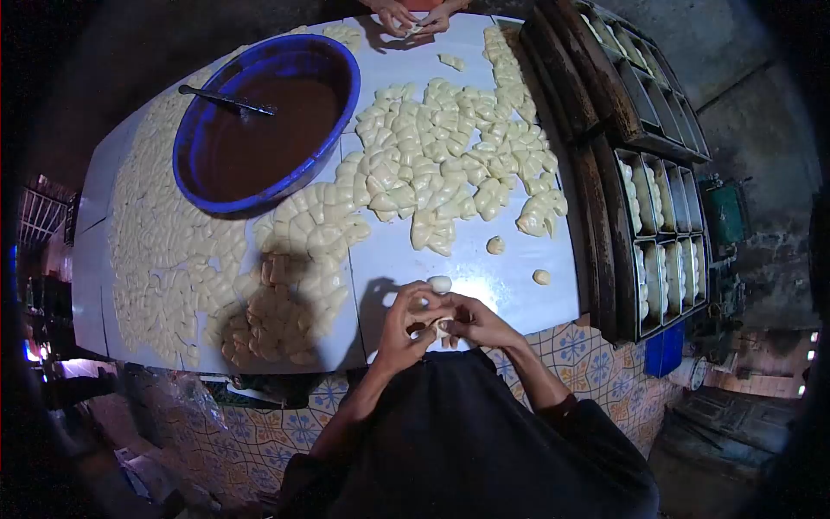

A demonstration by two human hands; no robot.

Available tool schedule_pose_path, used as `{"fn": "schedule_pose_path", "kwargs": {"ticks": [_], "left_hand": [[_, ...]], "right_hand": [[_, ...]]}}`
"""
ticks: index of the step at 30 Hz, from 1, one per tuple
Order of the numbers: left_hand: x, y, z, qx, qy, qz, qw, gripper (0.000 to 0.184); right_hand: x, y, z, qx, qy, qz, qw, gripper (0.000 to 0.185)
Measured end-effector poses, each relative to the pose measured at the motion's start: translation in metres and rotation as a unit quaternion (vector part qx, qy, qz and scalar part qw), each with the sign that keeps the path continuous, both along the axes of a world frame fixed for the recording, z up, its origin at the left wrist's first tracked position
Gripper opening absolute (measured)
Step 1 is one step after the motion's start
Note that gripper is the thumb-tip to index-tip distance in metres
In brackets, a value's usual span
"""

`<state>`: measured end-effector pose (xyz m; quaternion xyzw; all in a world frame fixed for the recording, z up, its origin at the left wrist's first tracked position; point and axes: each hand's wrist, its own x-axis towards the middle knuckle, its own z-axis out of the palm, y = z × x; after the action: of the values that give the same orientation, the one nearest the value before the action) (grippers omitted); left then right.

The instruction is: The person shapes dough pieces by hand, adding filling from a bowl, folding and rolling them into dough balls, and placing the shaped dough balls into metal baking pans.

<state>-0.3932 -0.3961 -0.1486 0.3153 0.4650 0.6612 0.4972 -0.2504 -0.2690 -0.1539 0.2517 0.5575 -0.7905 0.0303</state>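
At the table's near edge, my left hand [405,333] and my right hand [481,325] meet with bent fingers around a small piece of pale dough [443,329]. Fingers partly cover this piece, so its full shape is hidden. A round dough ball [440,284] lies just beyond my fingertips. Further right, two small dough lumps [541,277] rest apart on the white tabletop [398,251]. Many flattened, glossy dough pieces [432,147] spread over the middle in a thick cluster.
A blue basin [199,197] of brown paste [277,130] stands at the back left, a dark-handled flat tool [226,101] in it. Dark racks of metal tins [661,195], some holding dough, line the right edge. Opposite, another person's hands [415,22] work over the table.
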Motion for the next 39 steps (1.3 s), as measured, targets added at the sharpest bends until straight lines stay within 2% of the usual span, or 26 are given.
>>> {"fn": "schedule_pose_path", "kwargs": {"ticks": [1,2,3,5,7,8,9,10,11,12,13,15,17,19,20,23,25,26,27,28,29,32,33,35,36,39], "left_hand": [[-0.001,0.000,-0.001,-0.003,-0.001,-0.003,1.000,0.065],[-0.003,0.002,-0.003,-0.005,0.062,0.039,0.997,0.060],[-0.007,0.006,-0.005,-0.003,0.126,0.079,0.989,0.055],[-0.015,0.011,-0.005,-0.026,0.203,0.158,0.966,0.042],[-0.026,0.013,-0.007,-0.044,0.082,0.176,0.980,0.029],[-0.033,0.011,-0.008,-0.037,0.082,0.181,0.979,0.025],[-0.040,0.007,-0.009,-0.035,0.082,0.187,0.978,0.025],[-0.045,0.001,-0.010,-0.045,0.084,0.201,0.975,0.022],[-0.047,-0.006,-0.011,-0.057,0.085,0.215,0.971,0.019],[-0.048,-0.009,-0.016,-0.057,0.069,0.248,0.965,0.014],[-0.049,-0.010,-0.022,-0.058,0.070,0.252,0.963,0.014],[-0.049,-0.011,-0.028,-0.087,0.076,0.254,0.960,0.011],[-0.040,-0.007,-0.024,-0.086,0.067,0.243,0.964,0.012],[-0.035,-0.006,-0.022,-0.083,0.082,0.205,0.972,0.014],[-0.033,-0.006,-0.025,-0.090,0.076,0.198,0.973,0.012],[-0.028,-0.005,-0.030,-0.103,0.091,0.182,0.974,0.012],[-0.027,-0.006,-0.029,-0.099,0.086,0.177,0.975,0.012],[-0.028,-0.005,-0.029,-0.094,0.096,0.178,0.975,0.012],[-0.028,-0.004,-0.028,-0.091,0.105,0.180,0.974,0.013],[-0.027,0.001,-0.026,-0.080,0.175,0.134,0.972,0.016],[-0.024,0.004,-0.022,-0.078,0.178,0.133,0.972,0.016],[-0.018,0.017,-0.013,-0.051,0.162,0.087,0.982,0.025],[-0.016,0.020,-0.010,-0.053,0.163,0.095,0.981,0.025],[-0.011,0.027,0.006,-0.005,0.213,0.167,0.963,0.025],[-0.011,0.025,0.023,-0.037,0.176,0.177,0.968,0.023],[-0.012,0.024,0.019,-0.002,0.113,0.235,0.965,0.022]], "right_hand": [[0.000,0.003,-0.002,0.069,0.018,0.006,0.997,0.046],[-0.006,0.006,-0.005,0.125,0.053,-0.042,0.990,0.050],[-0.014,0.012,-0.003,0.289,0.044,-0.067,0.954,0.045],[-0.032,0.032,-0.006,0.388,0.031,-0.061,0.919,0.048],[-0.044,0.044,-0.034,0.225,-0.020,-0.069,0.972,0.046],[-0.043,0.048,-0.039,0.168,-0.076,-0.046,0.982,0.052],[-0.042,0.050,-0.039,0.171,-0.074,-0.041,0.982,0.052],[-0.036,0.052,-0.041,0.217,-0.001,-0.052,0.975,0.055],[-0.031,0.052,-0.043,0.259,0.072,-0.063,0.961,0.058],[-0.034,0.054,-0.040,0.359,0.095,-0.020,0.928,0.060],[-0.035,0.049,-0.037,0.358,0.096,-0.017,0.929,0.060],[-0.033,0.031,-0.032,0.586,0.045,0.048,0.808,0.052],[-0.030,0.023,-0.038,0.587,0.057,0.039,0.807,0.045],[-0.029,0.015,-0.022,0.541,0.055,0.028,0.839,0.040],[-0.025,0.014,-0.035,0.536,0.055,0.055,0.840,0.037],[-0.009,0.015,-0.023,0.532,0.046,0.095,0.840,0.054],[0.003,0.026,-0.024,0.516,0.077,-0.013,0.853,0.059],[0.008,0.043,-0.021,0.564,0.056,-0.052,0.822,0.057],[0.006,0.052,-0.009,0.653,-0.012,-0.154,0.742,0.045],[0.008,0.070,-0.027,0.593,-0.079,-0.162,0.785,0.039],[0.008,0.084,-0.045,0.526,-0.146,-0.165,0.822,0.032],[-0.009,0.060,-0.047,0.362,0.012,-0.262,0.894,0.021],[-0.017,0.046,-0.027,0.394,0.039,-0.230,0.889,0.025],[-0.033,0.017,0.021,0.284,0.137,-0.193,0.929,0.029],[-0.043,0.004,0.035,0.279,0.128,-0.205,0.930,0.029],[-0.062,-0.009,0.034,0.292,0.136,-0.217,0.922,0.026]]}}
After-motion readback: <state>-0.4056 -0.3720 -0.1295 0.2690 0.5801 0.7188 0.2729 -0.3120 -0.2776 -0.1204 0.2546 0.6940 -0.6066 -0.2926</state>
